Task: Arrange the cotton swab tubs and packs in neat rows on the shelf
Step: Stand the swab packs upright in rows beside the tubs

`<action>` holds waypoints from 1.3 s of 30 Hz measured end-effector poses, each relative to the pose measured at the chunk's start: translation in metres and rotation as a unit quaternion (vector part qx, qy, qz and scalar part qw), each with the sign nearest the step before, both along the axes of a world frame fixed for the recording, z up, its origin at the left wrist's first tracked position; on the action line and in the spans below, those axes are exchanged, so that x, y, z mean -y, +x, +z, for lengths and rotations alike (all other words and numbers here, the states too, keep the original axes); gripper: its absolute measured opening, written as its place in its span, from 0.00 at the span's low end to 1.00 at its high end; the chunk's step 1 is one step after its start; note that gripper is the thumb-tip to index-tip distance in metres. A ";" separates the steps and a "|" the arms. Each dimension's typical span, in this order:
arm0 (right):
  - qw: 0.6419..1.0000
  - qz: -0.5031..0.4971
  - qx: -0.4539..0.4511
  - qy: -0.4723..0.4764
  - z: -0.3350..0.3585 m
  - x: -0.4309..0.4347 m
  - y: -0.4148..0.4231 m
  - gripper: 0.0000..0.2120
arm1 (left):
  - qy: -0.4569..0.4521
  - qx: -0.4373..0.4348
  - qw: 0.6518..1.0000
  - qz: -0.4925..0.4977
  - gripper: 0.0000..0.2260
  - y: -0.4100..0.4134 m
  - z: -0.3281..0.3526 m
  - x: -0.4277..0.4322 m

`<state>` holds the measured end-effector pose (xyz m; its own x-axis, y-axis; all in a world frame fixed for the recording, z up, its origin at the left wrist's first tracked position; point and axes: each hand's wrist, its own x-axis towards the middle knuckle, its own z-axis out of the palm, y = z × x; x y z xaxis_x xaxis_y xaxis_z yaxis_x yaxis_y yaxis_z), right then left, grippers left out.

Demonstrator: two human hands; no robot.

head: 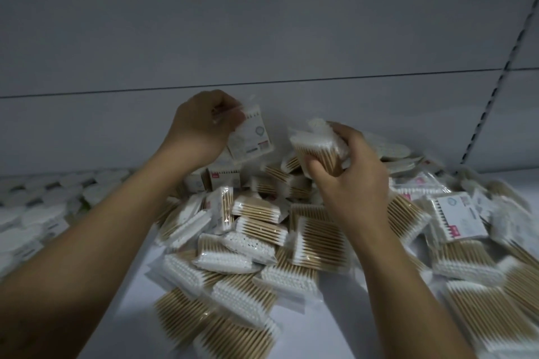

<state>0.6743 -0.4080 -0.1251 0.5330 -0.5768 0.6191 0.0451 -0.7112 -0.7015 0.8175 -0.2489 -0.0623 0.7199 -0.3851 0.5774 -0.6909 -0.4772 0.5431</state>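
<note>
The two packs in hand are soft clear-plastic sleeves. The labelled pack (252, 135) shows a flat white printed card with a small red mark. The swab pack (316, 151) is full of tan wooden sticks with white cotton tips. The labelled pack stands upright against the back panel (262, 23), its top corner pinched by the curled fingers of the left hand (201, 125). The swab pack is clamped between the thumb and bent fingers of the right hand (353, 175), just above the heap. Both forearms reach forward, wrists bent down.

Below them a loose pile of packs (262, 230) spreads from the middle of the white shelf (131, 315) to its right edge. Round white tubs (38, 207), blurred, lie along the left edge. A slotted upright (493, 90) rises at the back right corner.
</note>
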 end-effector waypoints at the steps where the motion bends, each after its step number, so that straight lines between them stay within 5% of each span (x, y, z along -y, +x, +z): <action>1: 1.000 -0.003 -0.015 -0.015 -0.001 0.000 0.001 0.25 | -0.006 0.014 1.000 0.006 0.02 0.000 0.000 -0.001; 7: 0.972 0.038 -0.168 -0.157 -0.004 -0.017 0.001 0.26 | 0.008 0.059 0.998 0.007 0.05 -0.003 0.002 -0.004; 11: 0.913 0.094 -0.312 -0.244 -0.021 -0.036 0.010 0.33 | 0.233 0.018 0.972 -0.033 0.07 0.003 -0.020 0.003; 20: 0.920 0.119 -0.305 -0.214 -0.025 -0.032 0.012 0.34 | 0.250 -0.169 0.938 -0.172 0.11 0.001 -0.020 -0.023; 24: 0.923 0.110 -0.304 -0.207 -0.022 -0.036 0.010 0.37 | 0.157 -0.037 0.987 0.023 0.08 0.029 -0.023 -0.034; 27: 0.931 0.095 -0.282 -0.210 -0.022 -0.039 0.010 0.34 | 0.278 -0.096 0.942 0.163 0.27 0.049 -0.047 -0.046; 30: 0.934 0.079 -0.265 -0.224 -0.022 -0.039 0.011 0.34 | 0.389 -0.169 0.892 0.157 0.35 0.054 -0.076 -0.042; 39: 0.920 0.076 -0.222 -0.315 -0.022 -0.057 0.012 0.33 | 0.395 -0.080 0.884 0.236 0.25 0.072 -0.093 -0.040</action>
<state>0.6864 -0.3510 -0.1466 0.8582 -0.0770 0.5076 -0.0142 -0.9919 -0.1265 0.8900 -0.2087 -0.1557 0.9566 -0.2568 0.1380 -0.2570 -0.9663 -0.0167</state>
